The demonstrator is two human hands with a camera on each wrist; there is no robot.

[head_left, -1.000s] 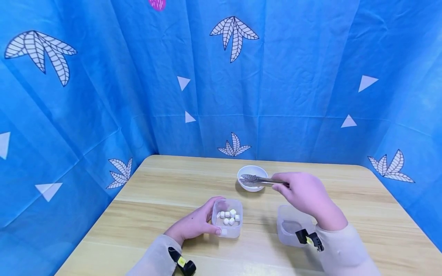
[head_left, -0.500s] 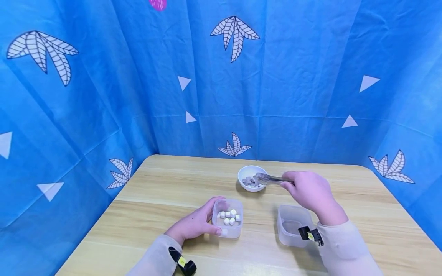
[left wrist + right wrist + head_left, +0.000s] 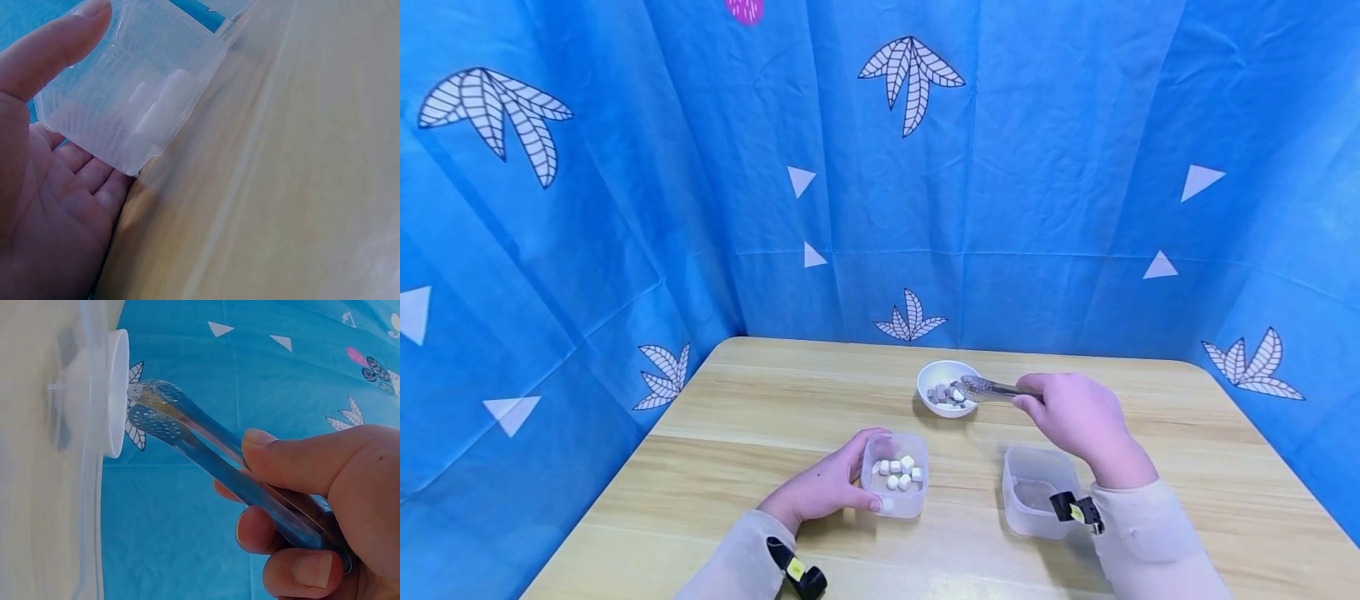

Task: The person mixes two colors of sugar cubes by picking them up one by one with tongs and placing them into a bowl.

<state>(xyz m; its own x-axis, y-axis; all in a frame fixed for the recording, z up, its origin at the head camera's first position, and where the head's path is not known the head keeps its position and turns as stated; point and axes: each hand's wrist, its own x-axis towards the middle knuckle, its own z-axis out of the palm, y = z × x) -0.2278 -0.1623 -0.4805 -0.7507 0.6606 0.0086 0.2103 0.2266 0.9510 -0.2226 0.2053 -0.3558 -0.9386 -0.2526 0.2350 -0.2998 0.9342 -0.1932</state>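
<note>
Wooden tabletop [image 3: 715, 450] beneath, our left hand [image 3: 822, 487] is gripping a box [image 3: 902, 507] of white cubes [image 3: 895, 467]; a bowl [image 3: 947, 369] is holding greyish pieces [image 3: 941, 394], tongs [image 3: 1000, 389] are hovering at its rim, and beyond another box [image 3: 1036, 463] our right hand [image 3: 1075, 414] is gripping those tongs.

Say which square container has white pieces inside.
The container gripped by the left hand: white pieces lie in it; none show in the other container, near the right sleeve.

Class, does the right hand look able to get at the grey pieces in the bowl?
Probably yes: the right hand holds tongs, tips at the uncovered bowl; several grey pieces lie exposed.
</note>
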